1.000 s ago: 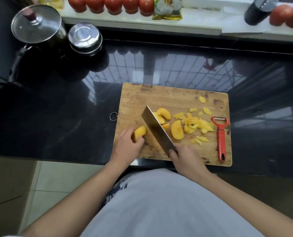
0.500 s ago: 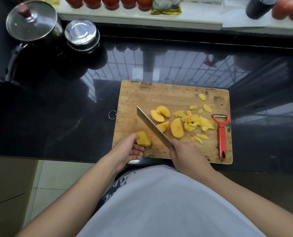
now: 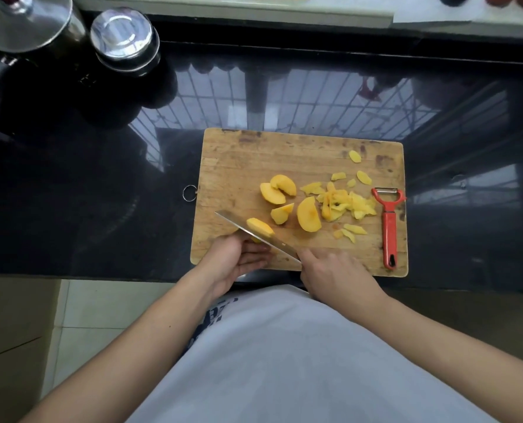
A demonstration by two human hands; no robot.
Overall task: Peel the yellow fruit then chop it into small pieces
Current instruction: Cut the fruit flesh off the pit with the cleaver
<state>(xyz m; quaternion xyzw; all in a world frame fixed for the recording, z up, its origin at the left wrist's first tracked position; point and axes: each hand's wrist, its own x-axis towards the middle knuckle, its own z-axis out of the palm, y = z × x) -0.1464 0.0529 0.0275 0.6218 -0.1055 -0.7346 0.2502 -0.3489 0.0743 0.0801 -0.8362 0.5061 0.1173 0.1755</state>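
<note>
A wooden cutting board [image 3: 238, 160] lies on the black counter. Near its front left corner my left hand [image 3: 238, 257] holds a yellow fruit piece [image 3: 258, 227], palm turned up. My right hand [image 3: 330, 270] grips the handle of a cleaver [image 3: 241, 227], whose blade lies flat across the fruit piece and my left fingers. Several peeled yellow wedges [image 3: 307, 213] sit in the board's middle. A heap of peel strips [image 3: 345, 203] lies to their right.
A red peeler [image 3: 389, 227] lies along the board's right edge. A lidded pot [image 3: 25, 22] and a steel container [image 3: 124, 38] stand at the counter's back left. A white ledge [image 3: 254, 10] runs behind the counter. The counter's front edge is just below the board.
The cleaver has swung from upright beside the fruit piece to lying flat over it. My left hand turned palm up under the piece. The camera tilted down and closer.
</note>
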